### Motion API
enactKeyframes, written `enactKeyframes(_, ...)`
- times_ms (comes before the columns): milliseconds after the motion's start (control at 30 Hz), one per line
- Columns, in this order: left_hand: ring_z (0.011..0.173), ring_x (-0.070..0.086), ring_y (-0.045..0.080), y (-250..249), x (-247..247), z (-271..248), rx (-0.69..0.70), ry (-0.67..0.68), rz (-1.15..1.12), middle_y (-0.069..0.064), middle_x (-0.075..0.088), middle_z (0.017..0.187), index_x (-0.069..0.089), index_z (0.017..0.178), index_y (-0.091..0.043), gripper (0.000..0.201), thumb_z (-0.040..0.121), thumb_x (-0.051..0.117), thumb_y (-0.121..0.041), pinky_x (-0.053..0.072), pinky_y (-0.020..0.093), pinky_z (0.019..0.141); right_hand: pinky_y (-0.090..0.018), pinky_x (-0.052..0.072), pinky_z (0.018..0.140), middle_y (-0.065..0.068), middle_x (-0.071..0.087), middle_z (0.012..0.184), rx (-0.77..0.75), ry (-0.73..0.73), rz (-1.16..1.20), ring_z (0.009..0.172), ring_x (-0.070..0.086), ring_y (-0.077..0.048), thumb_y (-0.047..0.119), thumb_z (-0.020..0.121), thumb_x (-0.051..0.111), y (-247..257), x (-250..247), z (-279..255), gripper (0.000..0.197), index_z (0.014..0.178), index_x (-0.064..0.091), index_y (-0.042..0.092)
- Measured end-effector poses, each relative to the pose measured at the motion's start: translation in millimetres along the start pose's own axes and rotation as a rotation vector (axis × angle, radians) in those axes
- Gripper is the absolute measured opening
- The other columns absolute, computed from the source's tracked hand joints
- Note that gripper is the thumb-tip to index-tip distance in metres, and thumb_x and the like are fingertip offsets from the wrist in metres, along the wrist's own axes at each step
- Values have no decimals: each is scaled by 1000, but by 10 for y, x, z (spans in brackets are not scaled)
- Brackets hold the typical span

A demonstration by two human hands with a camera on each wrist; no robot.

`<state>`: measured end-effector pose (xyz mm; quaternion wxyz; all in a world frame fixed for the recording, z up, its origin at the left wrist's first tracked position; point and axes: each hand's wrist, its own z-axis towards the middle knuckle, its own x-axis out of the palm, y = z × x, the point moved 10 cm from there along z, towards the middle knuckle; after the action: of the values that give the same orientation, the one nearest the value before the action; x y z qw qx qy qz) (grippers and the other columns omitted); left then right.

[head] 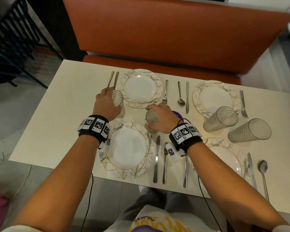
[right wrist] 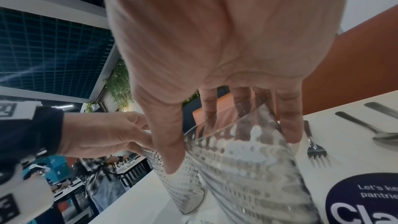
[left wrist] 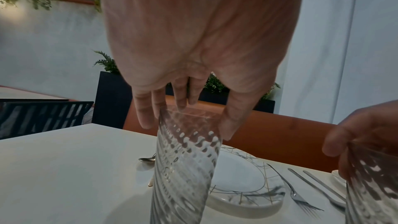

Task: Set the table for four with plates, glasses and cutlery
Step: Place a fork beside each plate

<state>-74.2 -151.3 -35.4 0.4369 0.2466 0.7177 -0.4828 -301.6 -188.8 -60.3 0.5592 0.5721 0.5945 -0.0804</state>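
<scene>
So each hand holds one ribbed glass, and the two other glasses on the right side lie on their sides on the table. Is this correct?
Not quite. The two other glasses stand upright on the table, as the head view shows. The rest holds: the left hand and the right hand each hold one ribbed glass.

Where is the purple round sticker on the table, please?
In the head view, the purple sticker lies mid-table, just behind the right hand, near a knife's tip.
</scene>
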Motion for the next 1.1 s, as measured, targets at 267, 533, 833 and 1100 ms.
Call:
enactKeyframes(267,150,28,41,-304,-155,-79,80,-75,95,13,34,165,39,156,-18,85,85,79,-42,30,62,117,-45,41,110,-3,45,147,32,-100,167,136,40,-23,68,70,77,-141,-308,-197,95,148,37,31)
enactKeyframes(533,130,49,27,-1602,-104,-363,304,-142,-130,6,63,133,67,126,-19,33,94,69,-26,36,31,105,-24,48,87,4,61,120,29,-474,262,105,57,-9,43,89,73,-819,-1348,-961,45,128,62,23)
enactKeyframes(833,141,43,25,-3356,1309,-813,469,280,-90,4,44,153,45,151,-24,76,87,78,-47,40,43,117,-35,36,89,-6,61,120,347,-631,-4,114,54,-32,52,75,63,-2591,-2016,-1932,56,127,60,30)
enactKeyframes(1100,150,30,34,-3633,2156,-929,290,273,-23,10,21,168,15,164,-13,120,76,85,-56,38,53,119,-52,40,107,-9,40,150,391,-345,-23,131,39,-38,58,72,79,-3296,-1863,-2007,94,151,33,37)
